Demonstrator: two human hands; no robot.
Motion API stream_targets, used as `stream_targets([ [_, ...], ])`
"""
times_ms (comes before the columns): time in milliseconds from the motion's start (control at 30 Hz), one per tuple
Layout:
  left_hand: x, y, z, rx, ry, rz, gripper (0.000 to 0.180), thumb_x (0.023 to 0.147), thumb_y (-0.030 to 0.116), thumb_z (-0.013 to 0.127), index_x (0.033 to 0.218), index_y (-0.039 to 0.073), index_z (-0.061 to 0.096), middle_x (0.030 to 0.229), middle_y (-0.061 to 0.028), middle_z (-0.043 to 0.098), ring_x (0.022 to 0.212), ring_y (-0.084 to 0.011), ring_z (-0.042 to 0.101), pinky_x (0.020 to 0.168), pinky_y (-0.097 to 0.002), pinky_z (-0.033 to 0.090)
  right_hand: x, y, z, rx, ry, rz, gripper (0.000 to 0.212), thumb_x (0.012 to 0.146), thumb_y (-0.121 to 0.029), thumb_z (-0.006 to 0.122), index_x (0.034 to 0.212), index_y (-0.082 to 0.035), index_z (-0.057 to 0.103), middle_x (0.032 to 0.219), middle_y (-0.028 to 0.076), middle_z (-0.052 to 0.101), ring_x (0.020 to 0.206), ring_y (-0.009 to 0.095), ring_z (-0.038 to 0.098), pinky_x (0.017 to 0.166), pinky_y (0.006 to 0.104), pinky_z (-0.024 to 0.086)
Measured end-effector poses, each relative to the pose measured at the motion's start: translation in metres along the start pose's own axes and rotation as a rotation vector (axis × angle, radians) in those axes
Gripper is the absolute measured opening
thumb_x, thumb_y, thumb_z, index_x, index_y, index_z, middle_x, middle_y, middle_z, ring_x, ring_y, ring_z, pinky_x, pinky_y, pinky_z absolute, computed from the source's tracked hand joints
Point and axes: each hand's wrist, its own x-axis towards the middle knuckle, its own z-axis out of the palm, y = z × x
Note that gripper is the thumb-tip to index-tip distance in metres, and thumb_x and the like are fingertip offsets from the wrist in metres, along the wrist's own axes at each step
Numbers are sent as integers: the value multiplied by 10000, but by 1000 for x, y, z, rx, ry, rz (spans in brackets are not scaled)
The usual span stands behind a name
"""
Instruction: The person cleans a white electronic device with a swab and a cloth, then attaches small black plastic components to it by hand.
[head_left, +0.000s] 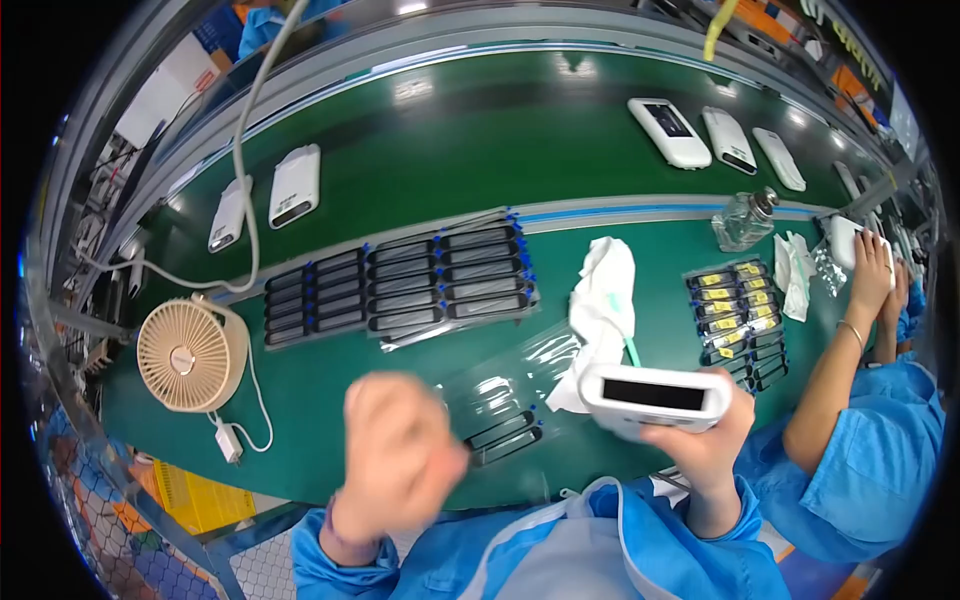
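A beige fan stood on the green bench. The left hand was blurred, its grip impossible to tell. Beside it lay two black strips on clear plastic, then a white cloth. The right hand gripped a white device above the bench.

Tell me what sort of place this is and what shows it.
Most likely an electronics assembly line: white devices lie spaced along what looks like a green conveyor, matching black parts sit in rows on the bench, and a co-worker in blue works alongside.
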Motion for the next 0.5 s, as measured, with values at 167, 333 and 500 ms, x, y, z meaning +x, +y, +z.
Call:
stream_targets([
  [167, -16, -36, 49, 325, -188, -172, 210, 729, 194, 664, 584, 62, 586, 776, -23, 491, 893, -246, 455, 835, -397, 290, -8, 2, 15, 475, 99, 5, 530, 513, -313, 884, 807, 35, 612, 719, 103, 654, 653, 165, 653, 557, 238, 489],
  [333, -20, -29, 55, 514, -129, -245, 215, 659, 211, 721, 602, 67, 572, 767, -40, 499, 884, -260, 466, 799, -395, 319, -4, 1, 9, 563, -46, -67, 532, 517, -274, 882, 838, 57, 617, 746, 139, 668, 642, 193, 669, 546, 243, 516],
  [500, -23, -28, 53, 526, -18, -408, 536, 593, 318, 775, 978, 32, 537, 920, -93, 508, 920, -284, 466, 814, -386, 348, -4, 0, 10, 584, -18, -55, 561, 510, -298, 881, 848, 51, 601, 750, 154, 667, 644, 207, 669, 546, 250, 524],
])
